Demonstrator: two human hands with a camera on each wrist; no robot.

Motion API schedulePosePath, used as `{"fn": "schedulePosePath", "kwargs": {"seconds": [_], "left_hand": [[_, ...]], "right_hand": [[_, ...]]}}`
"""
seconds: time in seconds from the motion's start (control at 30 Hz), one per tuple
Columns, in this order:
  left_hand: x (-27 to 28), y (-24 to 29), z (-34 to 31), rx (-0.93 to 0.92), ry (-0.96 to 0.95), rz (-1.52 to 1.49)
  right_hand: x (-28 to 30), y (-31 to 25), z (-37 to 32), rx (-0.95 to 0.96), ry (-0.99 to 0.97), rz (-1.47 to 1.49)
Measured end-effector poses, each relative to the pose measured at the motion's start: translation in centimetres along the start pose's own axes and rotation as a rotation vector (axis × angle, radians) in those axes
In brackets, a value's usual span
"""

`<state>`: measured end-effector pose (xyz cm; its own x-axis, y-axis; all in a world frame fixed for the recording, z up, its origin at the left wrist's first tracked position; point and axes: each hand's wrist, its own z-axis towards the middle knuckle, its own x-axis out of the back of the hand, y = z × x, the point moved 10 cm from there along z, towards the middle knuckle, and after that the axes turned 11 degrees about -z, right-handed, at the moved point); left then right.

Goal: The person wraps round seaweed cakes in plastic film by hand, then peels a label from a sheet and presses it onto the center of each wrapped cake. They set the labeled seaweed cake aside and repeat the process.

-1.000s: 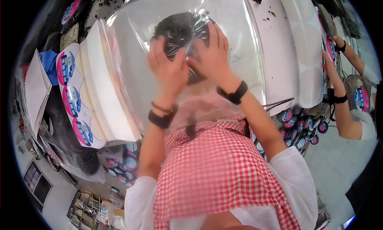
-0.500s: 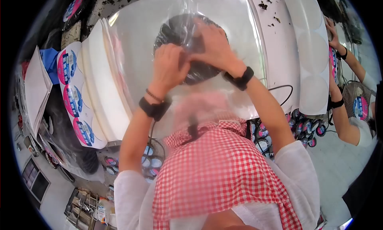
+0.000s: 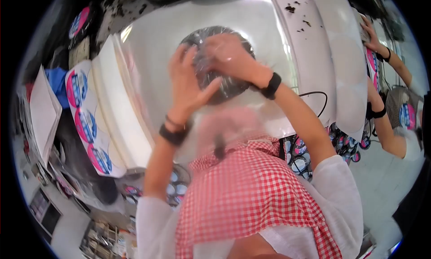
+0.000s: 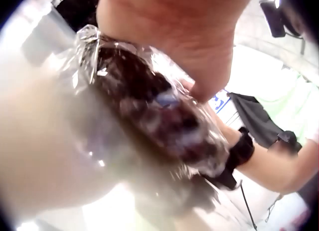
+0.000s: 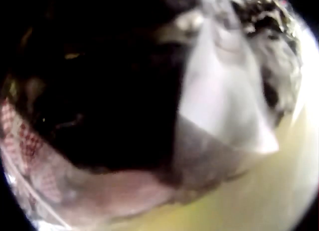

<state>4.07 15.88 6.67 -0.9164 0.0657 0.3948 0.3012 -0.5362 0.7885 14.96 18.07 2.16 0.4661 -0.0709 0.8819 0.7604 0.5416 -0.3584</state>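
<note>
A dark round cake (image 3: 226, 89) in crinkled clear plastic film (image 5: 224, 96) lies on the pale, shiny work surface (image 3: 157, 39), in the middle of the head view. My left hand (image 3: 185, 84) holds the cake's left rim, thumb spread toward the near edge. In the left wrist view the cake's film-covered side (image 4: 149, 101) shows tilted, close against that hand. My right hand (image 3: 233, 57) reaches over the top of the cake, its bent fingers pinching the film; motion blurs them. Film stretches up to a peak in the right wrist view, which is mostly dark.
A stack of white sheets (image 3: 121, 97) and a strip of pink-and-blue labels (image 3: 87, 120) flank the left side. Clear round stickers (image 3: 343, 66) and dark crumbs (image 3: 290, 8) lie at right. Several wrapped, labelled rounds (image 3: 345, 138) sit below. Another person's arms (image 3: 384, 129) work at far right.
Loose film that stood up over the cake has been gathered down against it. My left hand has opened its thumb and shifted up along the left rim; my right hand has moved left across the top.
</note>
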Motion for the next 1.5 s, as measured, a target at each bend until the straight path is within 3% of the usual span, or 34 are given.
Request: {"fn": "schedulePosePath", "kwargs": {"seconds": [0.03,0.07,0.17,0.2,0.27,0.3,0.4,0.53,0.57,0.67,0.7,0.77,0.83,0.93,1.0,1.1,1.13,1.17,1.27,1.37,1.43,1.47,1.5], "left_hand": [[-0.3,-1.3,-0.8,0.096,0.062,-0.029],[-1.6,-1.7,-0.8,0.123,-0.006,0.112],[-4.5,-3.2,0.2,0.127,-0.147,0.386],[-4.6,-3.1,-0.1,0.1,-0.179,0.414],[-5.2,-2.9,-0.2,0.084,-0.215,0.54],[-5.4,-3.1,-0.1,0.088,-0.223,0.612],[-5.6,-2.7,-0.2,0.067,-0.228,0.464],[-6.6,-1.3,-0.3,0.034,-0.4,0.466],[-6.9,0.1,-0.1,-0.007,-0.397,0.478],[-7.2,-0.9,-0.4,0.0,-0.37,0.572],[-7.3,-0.8,-0.4,-0.025,-0.343,0.618],[-7.5,-0.7,-0.2,-0.064,-0.326,0.637],[-7.3,-0.4,-0.4,-0.087,-0.323,0.644],[-7.3,-0.5,-0.5,-0.119,-0.295,0.653],[-7.7,-0.6,-0.4,-0.135,-0.284,0.66],[-7.3,-0.6,-0.7,-0.145,-0.284,0.674],[-7.4,-0.6,-0.7,-0.144,-0.291,0.68],[-7.4,-0.6,-0.7,-0.144,-0.295,0.687],[-7.3,-1.1,-0.7,-0.151,-0.283,0.7],[-7.3,-1.1,-0.7,-0.156,-0.271,0.707],[-7.4,-1.0,-0.8,-0.154,-0.266,0.695],[-7.3,-1.0,-0.7,-0.161,-0.276,0.694],[-7.3,-0.8,-0.7,-0.156,-0.278,0.681]], "right_hand": [[-0.9,0.0,0.0,0.026,0.034,0.007],[-0.2,-1.3,0.0,0.048,0.067,-0.161],[1.7,-1.7,0.0,0.047,0.097,-0.04],[0.8,-0.6,-0.2,-0.073,-0.112,0.115],[5.5,-0.3,-2.4,-0.119,0.186,0.522],[6.7,1.1,-4.2,-0.227,0.289,0.522],[3.1,0.7,-5.5,-0.262,-0.04,-0.149],[1.9,-0.3,-5.2,-0.38,-0.015,-0.314],[3.5,-0.8,-5.3,-0.351,0.063,-0.33],[4.7,-0.9,-6.2,-0.282,-0.034,-0.116],[7.1,-2.9,-7.1,-0.116,-0.128,-0.279],[18.5,-1.6,-11.8,-0.556,0.346,-0.345],[23.6,0.2,-19.0,-0.895,0.192,-0.716],[19.5,0.7,-26.7,-1.146,-0.175,-0.54],[13.5,-4.4,-26.3,-0.779,-0.565,0.151],[20.8,-8.3,-22.7,-0.524,-0.252,0.555],[23.5,-5.1,-25.1,-0.54,0.002,0.272],[25.2,0.0,-28.9,-1.014,0.295,0.466],[17.5,4.1,-33.5,-0.889,-0.07,-0.933],[10.9,2.5,-32.6,-0.451,-0.023,-0.237],[15.3,9.2,-35.4,-0.935,-0.187,-0.238],[20.0,10.4,-37.8,-1.099,0.144,-0.65],[23.0,10.7,-37.6,-1.124,0.015,-0.996]]}}
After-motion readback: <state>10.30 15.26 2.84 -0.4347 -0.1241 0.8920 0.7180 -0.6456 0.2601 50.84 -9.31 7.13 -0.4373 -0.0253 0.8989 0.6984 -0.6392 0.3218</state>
